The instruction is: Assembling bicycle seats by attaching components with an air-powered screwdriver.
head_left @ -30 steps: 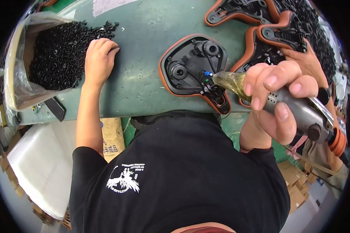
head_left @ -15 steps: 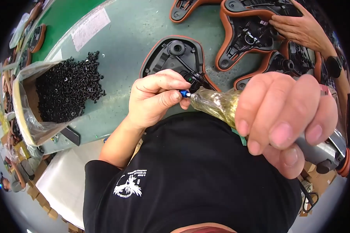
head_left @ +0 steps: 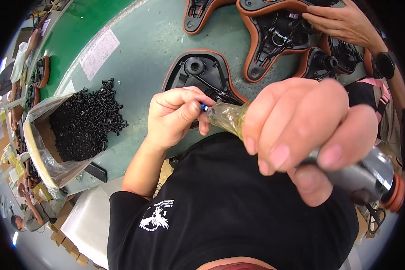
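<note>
My right hand [head_left: 301, 126] is closed around a silver power screwdriver [head_left: 369, 173], held in front of my chest. Its nose [head_left: 227, 118] is wrapped in yellowish clear film and points left. At that tip, the thumb and fingers of my left hand [head_left: 171, 117] pinch a small blue-collared screwdriver bit [head_left: 204, 107]. The bit's far end is hidden by my fingers. Just beyond my hands, a saddle-shaped black plastic part [head_left: 218, 72] with a brown rim lies underside up on the green table [head_left: 144, 54]; my left fingers cover its near edge.
To the left, a plastic-lined box [head_left: 36, 153] lies tipped, with black screws [head_left: 87, 126] spilling out. More saddle parts [head_left: 252, 54] sit at the far right, where another person's hand [head_left: 346, 24] touches one. A paper sheet [head_left: 100, 54] lies on the table's far left.
My right hand and the screwdriver have shifted left, with the tip still meeting the bit in my left fingers. The whole view has moved slightly. The other person's hand stays at the saddle parts.
</note>
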`<state>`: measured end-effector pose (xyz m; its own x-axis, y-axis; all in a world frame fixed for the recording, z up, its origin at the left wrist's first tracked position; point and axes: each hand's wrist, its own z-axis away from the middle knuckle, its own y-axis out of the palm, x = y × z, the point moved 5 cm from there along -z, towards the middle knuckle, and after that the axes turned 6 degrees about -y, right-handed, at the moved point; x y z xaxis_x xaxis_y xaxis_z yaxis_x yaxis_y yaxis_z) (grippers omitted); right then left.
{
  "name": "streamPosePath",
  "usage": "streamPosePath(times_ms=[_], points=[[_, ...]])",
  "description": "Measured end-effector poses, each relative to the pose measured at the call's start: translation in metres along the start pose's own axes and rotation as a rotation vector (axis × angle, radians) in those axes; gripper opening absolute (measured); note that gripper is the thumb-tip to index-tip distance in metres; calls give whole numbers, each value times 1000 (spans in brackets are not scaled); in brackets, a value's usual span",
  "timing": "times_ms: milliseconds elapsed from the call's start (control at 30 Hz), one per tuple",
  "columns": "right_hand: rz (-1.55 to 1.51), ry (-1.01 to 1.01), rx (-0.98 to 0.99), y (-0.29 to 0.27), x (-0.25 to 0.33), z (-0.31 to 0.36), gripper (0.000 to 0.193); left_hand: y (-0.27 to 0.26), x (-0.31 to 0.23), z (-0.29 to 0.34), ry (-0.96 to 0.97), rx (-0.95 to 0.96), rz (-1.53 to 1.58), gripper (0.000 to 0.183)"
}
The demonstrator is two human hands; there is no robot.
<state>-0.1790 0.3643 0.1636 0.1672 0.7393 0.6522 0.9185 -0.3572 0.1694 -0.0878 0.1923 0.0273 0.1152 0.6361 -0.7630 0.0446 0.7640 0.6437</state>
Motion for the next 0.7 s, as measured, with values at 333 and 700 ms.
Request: streamPosePath(times_ms=[333,700], points=[[224,-44,165,-12,-26,-16,43,-45,-55,-47,444,-171,-1478,61],[369,175,-32,2,-85,-6,31,-75,-17,-78,350,158,-1012,39]])
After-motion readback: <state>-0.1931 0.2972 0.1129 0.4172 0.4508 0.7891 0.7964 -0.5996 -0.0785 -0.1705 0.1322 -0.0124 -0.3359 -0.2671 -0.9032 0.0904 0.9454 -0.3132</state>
